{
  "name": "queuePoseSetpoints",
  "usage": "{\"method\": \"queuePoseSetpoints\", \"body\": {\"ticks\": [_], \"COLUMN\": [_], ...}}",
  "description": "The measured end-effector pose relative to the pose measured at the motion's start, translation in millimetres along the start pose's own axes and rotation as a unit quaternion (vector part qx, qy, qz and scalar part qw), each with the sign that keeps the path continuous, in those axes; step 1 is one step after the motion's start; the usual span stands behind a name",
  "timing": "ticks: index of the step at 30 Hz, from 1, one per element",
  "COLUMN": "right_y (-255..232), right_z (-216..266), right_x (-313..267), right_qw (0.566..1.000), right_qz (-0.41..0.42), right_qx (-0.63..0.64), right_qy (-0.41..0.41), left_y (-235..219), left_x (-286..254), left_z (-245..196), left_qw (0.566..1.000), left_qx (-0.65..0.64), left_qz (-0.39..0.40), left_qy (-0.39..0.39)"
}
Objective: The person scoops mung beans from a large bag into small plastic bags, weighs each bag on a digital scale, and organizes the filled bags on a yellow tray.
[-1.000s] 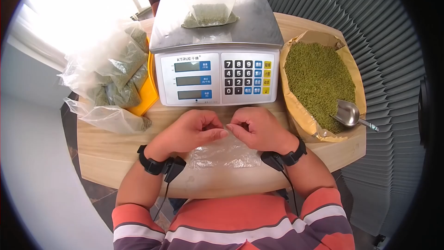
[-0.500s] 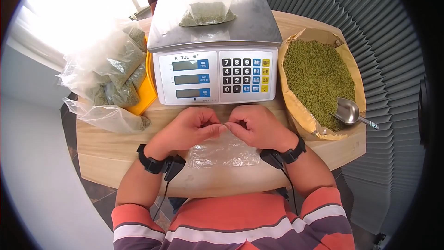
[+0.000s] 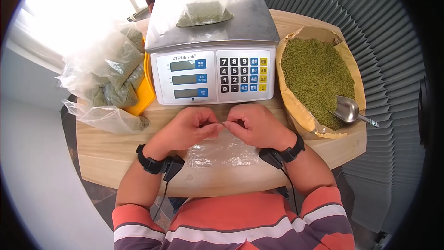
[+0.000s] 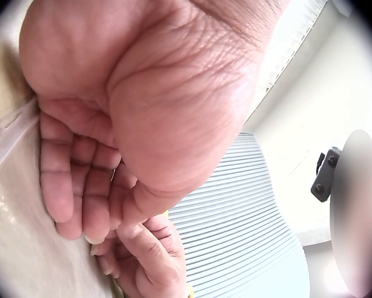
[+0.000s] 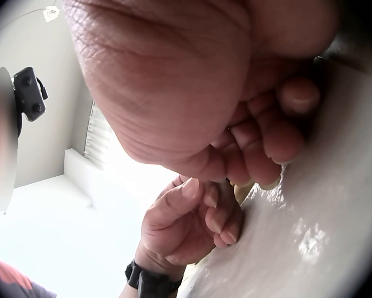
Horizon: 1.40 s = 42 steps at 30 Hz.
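A flat clear plastic bag (image 3: 224,153) lies on the table between my forearms, its surface wrinkled and shiny. My left hand (image 3: 196,122) pinches at the bag's far edge between thumb and fingers. From the other side my right hand (image 3: 254,122) pinches at the same edge, and the two thumb tips meet. In the right wrist view, the plastic (image 5: 310,242) spreads beneath the bent fingers. The pinched edge itself is mostly hidden by the fingertips.
Beyond the hands stands a KTRUE scale (image 3: 212,76), bearing an upright bag of green grains (image 3: 206,14). At right, a paper sack (image 3: 296,113) of green grains holds a metal scoop (image 3: 347,109). Filled bags (image 3: 115,71) are heaped at left by an orange tray (image 3: 149,93).
Both hands stay at the bag's edge, with only small finger movements; the thumb tips have come together. The scale has drifted slightly left and up in the head view.
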State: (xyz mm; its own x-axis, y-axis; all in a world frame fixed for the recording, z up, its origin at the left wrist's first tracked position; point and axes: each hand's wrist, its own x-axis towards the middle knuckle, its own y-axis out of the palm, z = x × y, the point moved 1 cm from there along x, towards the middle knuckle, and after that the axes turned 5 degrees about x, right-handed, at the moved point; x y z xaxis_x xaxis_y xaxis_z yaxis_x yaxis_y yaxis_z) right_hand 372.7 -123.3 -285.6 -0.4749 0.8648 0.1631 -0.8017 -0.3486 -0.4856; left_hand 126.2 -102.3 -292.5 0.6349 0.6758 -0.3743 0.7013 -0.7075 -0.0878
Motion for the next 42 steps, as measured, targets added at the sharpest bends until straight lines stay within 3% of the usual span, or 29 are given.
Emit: {"method": "queuePoseSetpoints", "body": {"ticks": [6, 10, 12, 14, 15, 16, 18, 20, 23, 24, 26, 27, 29, 36, 39, 41, 42], "right_y": [-1.1, -2.5, -2.8, -3.0, -2.4, -1.5, -1.0, -0.9, -0.5, -0.8, 0.1, 0.7, 0.0, 0.9, 1.1, 0.1, -0.6], "right_z": [0.1, 1.0, 2.1, 0.3, -1.2, -2.2, -2.8, -4.8, -8.0, -7.7, -7.9, -8.3, -7.6, -9.9, -8.3, -6.1, -5.1], "right_x": [-2.4, -3.4, -3.8, -3.7, -3.9, -4.0, -4.0, -4.3, -4.9, -4.9, -5.3, -5.4, -5.0, -4.7, -4.5, -4.1, -3.8], "right_qw": [1.000, 1.000, 1.000, 1.000, 1.000, 1.000, 1.000, 1.000, 1.000, 1.000, 1.000, 1.000, 1.000, 0.999, 0.999, 0.999, 1.000], "right_qz": [-0.006, -0.005, -0.003, 0.002, 0.001, 0.001, 0.000, -0.003, 0.001, 0.003, 0.005, 0.001, -0.002, -0.012, -0.011, -0.011, -0.011], "right_qx": [-0.003, 0.011, 0.007, 0.003, 0.006, 0.010, 0.007, 0.004, -0.001, 0.003, 0.006, 0.009, 0.012, 0.011, 0.010, 0.015, 0.013], "right_qy": [-0.010, 0.007, 0.005, 0.001, -0.002, -0.006, -0.014, -0.021, -0.019, -0.015, -0.011, -0.014, -0.016, -0.039, -0.035, -0.031, -0.021], "left_y": [1.1, 0.1, -0.9, -9.0, -18.6, -31.5, -38.1, -67.7, -96.8, -104.8, -117.1, -118.3, -118.3, -117.8, -124.4, -128.3, -128.5], "left_x": [-9.3, -27.0, -38.6, -43.4, -37.9, -32.1, -24.9, -12.0, 9.4, 16.3, 30.8, 32.9, 35.9, 38.3, 35.2, 26.3, 18.4], "left_z": [-12.5, -50.8, -78.4, -104.6, -115.1, -126.5, -173.8, -200.7, -234.6, -242.6, -253.2, -261.1, -274.5, -280.2, -281.1, -284.4, -288.1], "left_qw": [0.997, 0.983, 0.992, 0.969, 0.930, 0.883, 0.716, 0.623, 0.598, 0.596, 0.656, 0.655, 0.718, 0.705, 0.703, 0.676, 0.680], "left_qx": [0.054, 0.154, 0.083, 0.075, 0.108, 0.170, 0.343, 0.421, 0.507, 0.508, 0.548, 0.549, 0.563, 0.579, 0.574, 0.586, 0.579], "left_qz": [0.022, 0.033, -0.027, -0.162, -0.247, -0.352, -0.540, -0.547, -0.508, -0.509, -0.426, -0.427, -0.359, -0.360, -0.363, -0.364, -0.383], "left_qy": [0.054, 0.096, 0.090, 0.170, 0.251, 0.259, 0.281, 0.367, 0.356, 0.357, 0.296, 0.296, 0.195, 0.195, 0.212, 0.261, 0.235]}}
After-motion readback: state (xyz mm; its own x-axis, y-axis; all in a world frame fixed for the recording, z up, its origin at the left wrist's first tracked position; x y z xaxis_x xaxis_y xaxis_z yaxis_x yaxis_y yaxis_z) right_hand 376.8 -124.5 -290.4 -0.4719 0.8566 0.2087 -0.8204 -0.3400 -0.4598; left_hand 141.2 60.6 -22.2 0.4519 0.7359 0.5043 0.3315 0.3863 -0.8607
